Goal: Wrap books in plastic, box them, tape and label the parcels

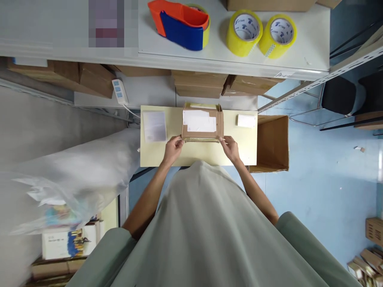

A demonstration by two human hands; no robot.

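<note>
Both hands are closed on the near edge of a small cardboard box [202,123] that sits on the pale yellow worktop [197,154], close to its far edge and roughly midway along it. The left hand [172,149] has its fingers curled in against the near left corner, with the thumb side towards the box top. The right hand [230,148] does the same at the near right corner, its fingertips [223,139] pinching the cardboard there. Neither hand is spread; each grips only its own corner, and the box lies between them.

Both forearms reach forward and slightly inward from the body, bare from the elbows, with the wrists low over the worktop and the hands about level with each other.

The box lies flat with its long axis running left to right, parallel to the worktop's near edge. Its top face looks up at the camera and carries a white label [194,118] that is also set lengthwise. The far flap looks slightly raised.

To the left of the box, apart from it, lies a pale sheet [154,126]; to the right lies a small white card [246,120]. An open carton [273,143] stands against the worktop's right end. On the shelf [89,56] above rest a tape dispenser [179,24] and two yellow tape rolls [243,32].
</note>
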